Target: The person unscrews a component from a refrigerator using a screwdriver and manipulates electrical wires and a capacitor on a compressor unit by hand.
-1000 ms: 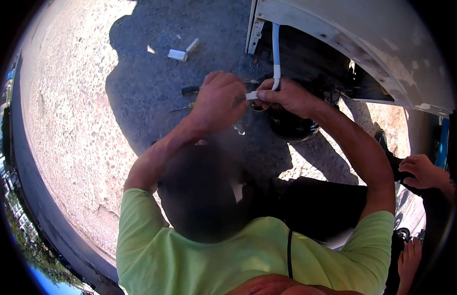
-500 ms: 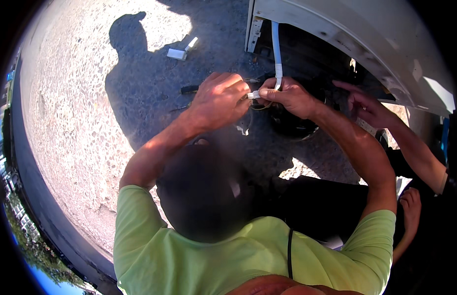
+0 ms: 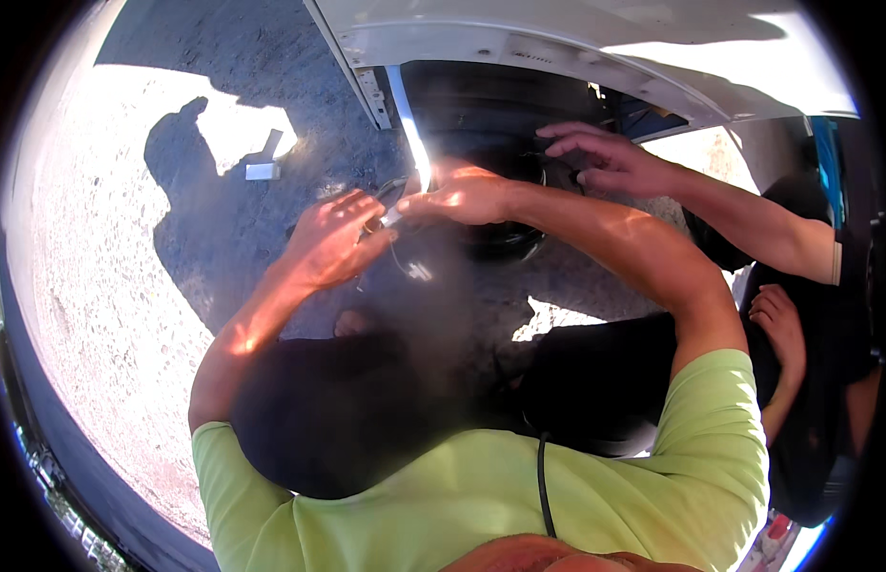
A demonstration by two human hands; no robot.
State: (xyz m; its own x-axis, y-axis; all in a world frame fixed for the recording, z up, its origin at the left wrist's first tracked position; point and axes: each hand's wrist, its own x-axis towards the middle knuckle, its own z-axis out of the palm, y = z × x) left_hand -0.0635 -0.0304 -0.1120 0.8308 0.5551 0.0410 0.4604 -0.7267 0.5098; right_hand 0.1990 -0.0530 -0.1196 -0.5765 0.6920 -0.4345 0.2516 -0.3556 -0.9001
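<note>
My left hand [image 3: 336, 240] is closed, its fingertips on the left end of a small white plastic connector [image 3: 392, 216]. My right hand [image 3: 462, 195] pinches the other end of that connector between thumb and fingers. A white, sleeved cable [image 3: 409, 124] runs down from the opening in a large white metal cabinet [image 3: 424, 43] to my right hand. Below the hands hangs a thin wire with a second small white connector [image 3: 419, 272]. My fingers hide part of the held connector.
Another person's hand [image 3: 610, 164] reaches in from the right, fingers extended; their other hand [image 3: 778, 324] rests lower down. A round black object [image 3: 505, 246] sits under my right wrist. On the ground at left lies a small white box [image 3: 263, 172].
The view has shifted, so the cabinet and hands appear farther left. My left hand has turned and lowered beside the connector. The other person's hand reaches closer to the cabinet opening.
</note>
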